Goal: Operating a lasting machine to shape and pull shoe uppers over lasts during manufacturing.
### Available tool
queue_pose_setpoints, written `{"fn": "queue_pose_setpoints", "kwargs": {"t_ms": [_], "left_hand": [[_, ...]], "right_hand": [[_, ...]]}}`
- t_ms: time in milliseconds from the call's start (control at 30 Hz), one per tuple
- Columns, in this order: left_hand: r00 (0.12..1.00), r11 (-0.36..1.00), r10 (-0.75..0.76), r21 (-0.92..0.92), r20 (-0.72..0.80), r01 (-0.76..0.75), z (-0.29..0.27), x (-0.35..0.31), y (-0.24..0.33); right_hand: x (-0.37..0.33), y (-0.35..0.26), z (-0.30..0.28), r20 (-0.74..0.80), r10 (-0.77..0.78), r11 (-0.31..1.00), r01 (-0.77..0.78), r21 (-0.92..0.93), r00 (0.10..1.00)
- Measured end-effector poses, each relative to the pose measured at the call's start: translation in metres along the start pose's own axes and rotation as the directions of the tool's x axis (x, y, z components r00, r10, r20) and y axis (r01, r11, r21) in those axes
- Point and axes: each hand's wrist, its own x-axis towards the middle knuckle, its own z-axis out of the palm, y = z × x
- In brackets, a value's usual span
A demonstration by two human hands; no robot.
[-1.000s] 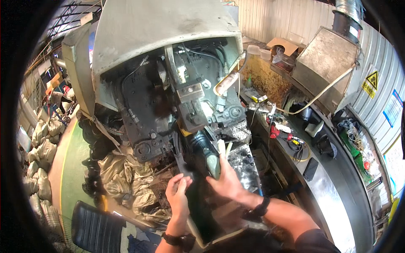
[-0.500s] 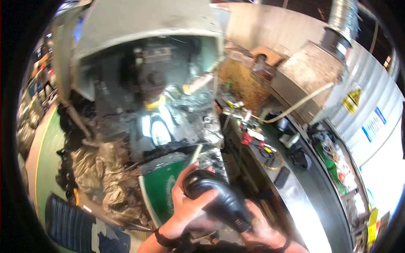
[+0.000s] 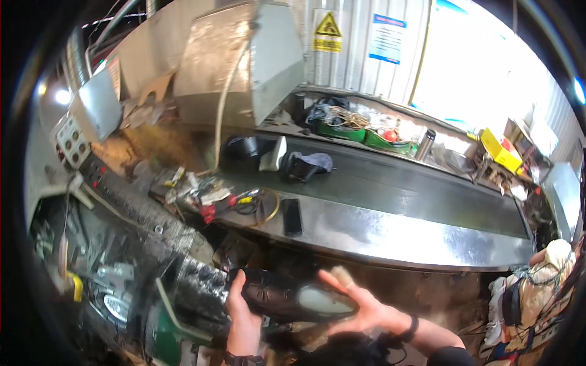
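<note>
A black lace-up shoe (image 3: 271, 297) lies sideways between my two hands, low in the middle of the view. A pale, smooth oval patch shows on its right part; whether this is glare or another material, I cannot tell. My left hand (image 3: 243, 314) grips the left end, thumb up along the side. My right hand (image 3: 370, 309) holds the right, narrower end between spread thumb and fingers. One fingertip on that hand bears a tan cover. Dark bands circle both wrists. Beneath the shoe, at the lower left, stands a machine with a green panel (image 3: 163, 338).
Beyond my hands runs a dark conveyor belt (image 3: 390, 183) with a shiny metal edge. Dark shoes (image 3: 305, 166) sit on it. A black phone (image 3: 292, 217) and red-handled tools (image 3: 215, 207) lie along the edge. Green bins (image 3: 342, 132) stand behind; a bundle of cloth (image 3: 552, 262) hangs at right.
My view has swung right, from the machine toward the conveyor. The shoe has turned from slanting to nearly level, its laced side now showing. Both hands stay on it.
</note>
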Motion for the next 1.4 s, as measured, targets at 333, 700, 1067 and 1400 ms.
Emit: {"fn": "queue_pose_setpoints", "kwargs": {"t_ms": [333,700,1067,1400], "left_hand": [[0.908,0.754,-0.365,0.637,0.205,0.159,0.089,0.129,-0.129],[0.986,0.591,-0.166,0.802,0.012,0.090,0.052,0.199,-0.146],[0.405,-0.788,-0.131,0.153,0.905,-0.596,0.237,0.397,-0.125],[0.472,0.102,-0.645,0.680,0.601,-0.727,0.379,0.432,-0.155]], "right_hand": [[-0.081,0.101,-0.204,-0.519,0.841,0.539,-0.303,0.786,0.150],[-0.201,0.316,-0.415,-0.913,0.317,0.916,-0.332,0.225,0.257],[-0.005,0.277,-0.132,0.091,0.632,0.768,-0.607,-0.204,0.770],[-0.049,0.234,-0.155,-0.346,0.924,0.379,-0.283,0.881,0.163]]}}
